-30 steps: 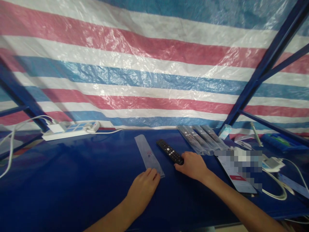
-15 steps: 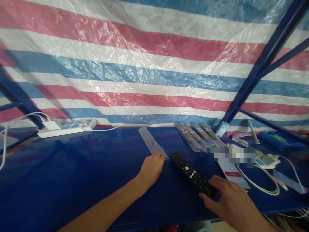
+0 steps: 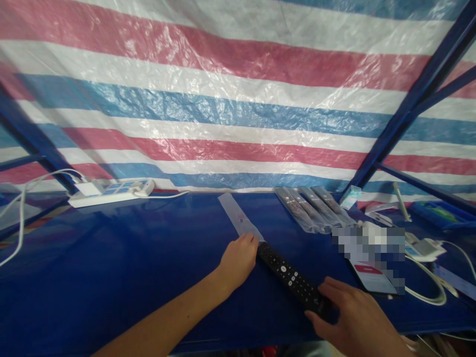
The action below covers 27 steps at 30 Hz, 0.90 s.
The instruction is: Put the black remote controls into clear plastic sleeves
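Note:
A black remote control (image 3: 288, 272) slants across the blue table in front of me, buttons up. My right hand (image 3: 345, 307) grips its near end between thumb and fingers. The far end of the remote meets the mouth of a flat, translucent plastic sleeve (image 3: 238, 213) with a small red print. My left hand (image 3: 240, 258) pinches the sleeve's near end, its fingertips beside the remote's tip. Whether the tip is inside the sleeve is hard to tell.
Several bagged remotes (image 3: 316, 208) lie side by side behind the right hand. A phone (image 3: 375, 277), white cables and a charger (image 3: 424, 247) are at the right. A power strip (image 3: 111, 192) sits back left. Blue table (image 3: 111, 258) has frame posts at both sides.
The remote has moved left and its far end has come up to the sleeve's mouth. The camera view has shifted slightly. Both hands keep their grips.

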Tool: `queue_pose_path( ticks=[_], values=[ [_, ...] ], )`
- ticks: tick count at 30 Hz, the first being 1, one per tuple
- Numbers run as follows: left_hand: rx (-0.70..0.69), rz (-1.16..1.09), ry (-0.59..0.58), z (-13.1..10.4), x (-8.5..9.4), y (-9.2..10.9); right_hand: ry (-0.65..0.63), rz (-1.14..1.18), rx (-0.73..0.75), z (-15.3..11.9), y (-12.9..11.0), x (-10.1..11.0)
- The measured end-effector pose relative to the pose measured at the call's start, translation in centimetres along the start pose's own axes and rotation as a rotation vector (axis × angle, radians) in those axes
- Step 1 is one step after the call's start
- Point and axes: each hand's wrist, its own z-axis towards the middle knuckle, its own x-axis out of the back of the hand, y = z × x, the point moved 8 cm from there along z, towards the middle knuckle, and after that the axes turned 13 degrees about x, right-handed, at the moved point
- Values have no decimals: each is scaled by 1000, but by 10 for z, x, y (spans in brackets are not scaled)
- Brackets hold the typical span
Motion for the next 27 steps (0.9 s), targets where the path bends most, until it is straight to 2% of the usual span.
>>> queue_pose_path(
  ticks=[6,16,27],
  values=[
    [-47,-8,-53,-5,-2,7,-17,32,-14,5,-3,-5],
    [-139,8,-40,-9,-9,16,-21,8,-32,15,-12,-8],
    [-216,-31,-87,-16,-3,30,-30,-19,-80,40,-23,-14]
  ],
)
